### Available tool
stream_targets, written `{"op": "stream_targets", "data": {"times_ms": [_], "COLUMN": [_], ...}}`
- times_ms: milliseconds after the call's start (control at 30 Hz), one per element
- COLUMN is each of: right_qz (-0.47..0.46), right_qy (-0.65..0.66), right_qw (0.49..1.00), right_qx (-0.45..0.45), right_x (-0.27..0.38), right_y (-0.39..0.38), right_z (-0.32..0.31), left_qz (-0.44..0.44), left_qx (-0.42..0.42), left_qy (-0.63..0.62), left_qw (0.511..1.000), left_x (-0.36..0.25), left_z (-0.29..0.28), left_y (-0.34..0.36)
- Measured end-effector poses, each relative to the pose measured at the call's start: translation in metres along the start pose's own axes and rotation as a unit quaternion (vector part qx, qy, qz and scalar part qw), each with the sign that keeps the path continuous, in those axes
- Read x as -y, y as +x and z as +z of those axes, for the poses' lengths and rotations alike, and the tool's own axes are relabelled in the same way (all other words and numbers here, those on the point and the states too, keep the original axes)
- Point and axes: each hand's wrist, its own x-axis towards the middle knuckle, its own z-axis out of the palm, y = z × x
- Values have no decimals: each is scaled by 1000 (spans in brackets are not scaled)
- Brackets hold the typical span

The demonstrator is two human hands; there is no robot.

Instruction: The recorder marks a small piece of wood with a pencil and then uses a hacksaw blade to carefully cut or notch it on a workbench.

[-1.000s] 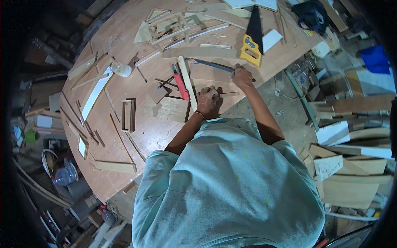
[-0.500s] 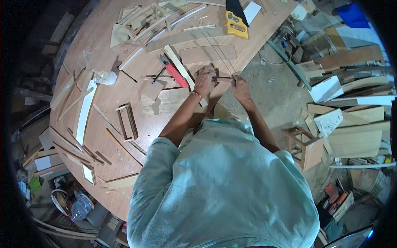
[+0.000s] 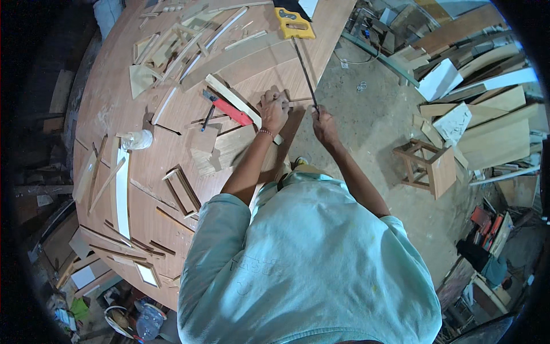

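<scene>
My left hand [image 3: 274,109] has its fingers curled over a thin wooden strip [image 3: 301,100] at the table's edge. My right hand [image 3: 323,123] grips a long, thin, dark saw-like blade [image 3: 305,71], which points away from me across the strip's end. Left of my left hand lie a red-handled cutting tool [image 3: 232,109], a pale wooden batten [image 3: 226,92], a small dark bar [image 3: 207,120] and a square board [image 3: 223,152]. A hand saw with yellow handle [image 3: 295,26] lies beyond the blade's tip.
The round wooden table [image 3: 91,172] holds offcuts, a small frame [image 3: 182,189] and a jar [image 3: 136,139]. To the right, on the concrete floor [image 3: 366,114], stand a wooden stool [image 3: 427,166] and stacked boards [image 3: 492,135]. A green rail [image 3: 381,57] lies beside the table edge.
My right hand has swung the blade from lying sideways to pointing away, over the strip at the edge. The view has shifted, showing more floor and the stool at right.
</scene>
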Motion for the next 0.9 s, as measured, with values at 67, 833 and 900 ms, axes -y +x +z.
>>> {"op": "stream_targets", "data": {"times_ms": [67, 833, 900], "right_qz": [-36, -84, -76], "right_qy": [2, 7, -65], "right_qw": [999, 995, 994], "right_qx": [22, -53, -49], "right_x": [-4, -17, -10], "right_y": [-14, -40, -46], "right_z": [3, 27, 30], "left_qz": [14, 34, 80], "left_qx": [-37, 29, -16], "left_qy": [-2, 84, 145], "left_qw": [999, 995, 986], "left_x": [1, -14, 13], "left_z": [10, 27, 48], "left_y": [-3, 44, 54]}}
